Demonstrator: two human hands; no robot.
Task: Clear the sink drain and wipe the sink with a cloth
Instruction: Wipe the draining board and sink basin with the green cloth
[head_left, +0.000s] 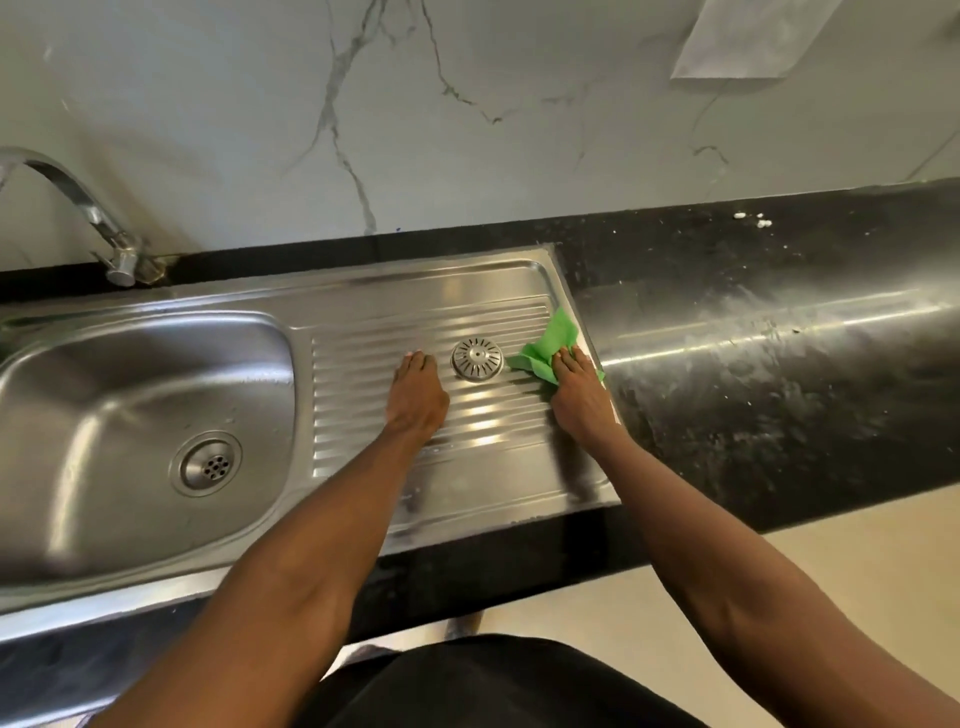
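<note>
On drainboard (467, 415) | right hand (576, 395) fingers press green cloth (550, 348) | left hand (415, 395) flat, fingers released | strainer (477, 358) between

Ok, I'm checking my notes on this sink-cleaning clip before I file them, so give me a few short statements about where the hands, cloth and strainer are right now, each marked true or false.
1. The right hand presses the crumpled green cloth near the right edge of the ribbed steel drainboard. True.
2. The round slotted metal strainer sits in the drain hole of the basin. False: it lies on the drainboard, between the two hands.
3. The left hand rests flat on the drainboard. True.
4. The left hand holds the strainer. False: it lies beside the strainer, apart from it.
5. Water runs from the curved chrome tap. False: no stream shows.
</note>
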